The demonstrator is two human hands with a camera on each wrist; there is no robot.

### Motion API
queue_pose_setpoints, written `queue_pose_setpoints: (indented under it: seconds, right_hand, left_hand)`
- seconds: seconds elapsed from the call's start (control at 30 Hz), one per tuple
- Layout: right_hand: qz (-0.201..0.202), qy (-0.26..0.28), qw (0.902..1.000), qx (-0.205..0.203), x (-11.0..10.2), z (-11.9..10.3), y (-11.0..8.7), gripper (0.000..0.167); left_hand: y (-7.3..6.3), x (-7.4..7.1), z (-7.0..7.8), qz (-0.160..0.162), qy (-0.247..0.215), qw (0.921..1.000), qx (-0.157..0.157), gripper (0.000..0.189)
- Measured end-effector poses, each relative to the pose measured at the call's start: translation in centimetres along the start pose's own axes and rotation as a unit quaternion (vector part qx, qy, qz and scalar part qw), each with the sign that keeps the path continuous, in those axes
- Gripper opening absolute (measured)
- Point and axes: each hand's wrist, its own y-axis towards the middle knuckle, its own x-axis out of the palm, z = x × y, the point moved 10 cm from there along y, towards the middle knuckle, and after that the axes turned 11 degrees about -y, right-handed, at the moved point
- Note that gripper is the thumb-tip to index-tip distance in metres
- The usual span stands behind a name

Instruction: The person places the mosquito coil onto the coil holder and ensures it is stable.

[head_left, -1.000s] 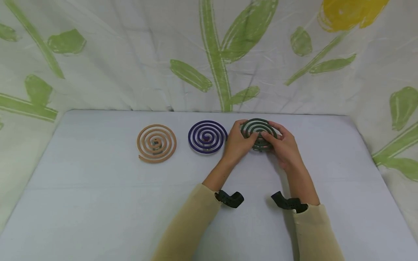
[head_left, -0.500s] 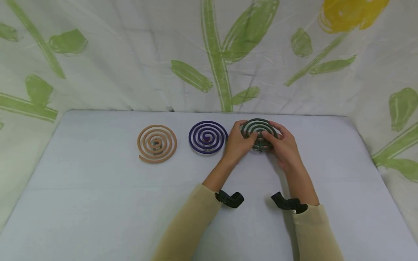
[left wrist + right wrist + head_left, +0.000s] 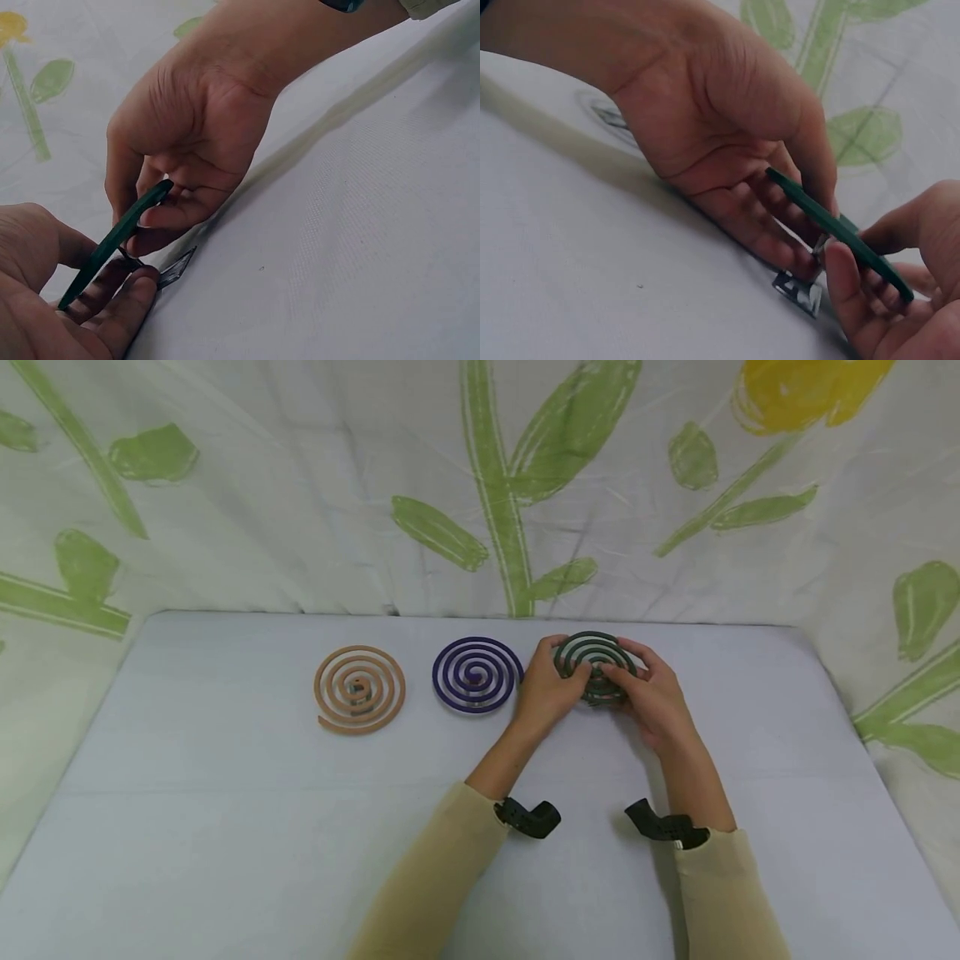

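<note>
In the head view a green mosquito coil point(image 3: 593, 633) is held at the table's back, right of the middle. My left hand point(image 3: 545, 695) grips its left side, and my right hand point(image 3: 660, 700) grips the right side. Both thumbs meet near the coil's centre on top, with the fingers curled round and beneath. From the left wrist view, the green coil point(image 3: 114, 241) looks tilted above the table. A small metal coil stand point(image 3: 178, 268) shows below it; the right wrist view also shows this metal stand point(image 3: 798, 294) under the fingertips. How stand and coil join is hidden by fingers.
A dark blue mosquito coil point(image 3: 477, 643) lies just left of my left hand. Farther left is a tan mosquito coil point(image 3: 360, 650). Metal pieces show under both. The white table point(image 3: 225, 827) ends at a plant-patterned curtain point(image 3: 315, 510) behind.
Both hands keep their grip on the green coil, with only slight shifts of the right hand and fingers. The other coils stay where they were.
</note>
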Motion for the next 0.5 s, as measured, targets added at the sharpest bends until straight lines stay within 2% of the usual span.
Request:
queue_pose_setpoints:
  seconds: [0.27, 0.5]
  right_hand:
    - [-0.014, -0.024, 0.9994, -0.019, -0.18, -0.42, -0.32, 0.072]
    - [0.001, -0.016, 0.9997, -0.016, -0.04, -0.38, -0.18, 0.072]
  left_hand:
    - [0.08, 0.19, -0.27, -0.004, 0.003, 0.9999, -0.011, 0.056]
    - [0.11, 0.26, -0.47, -0.008, -0.001, 0.9999, -0.012, 0.055]
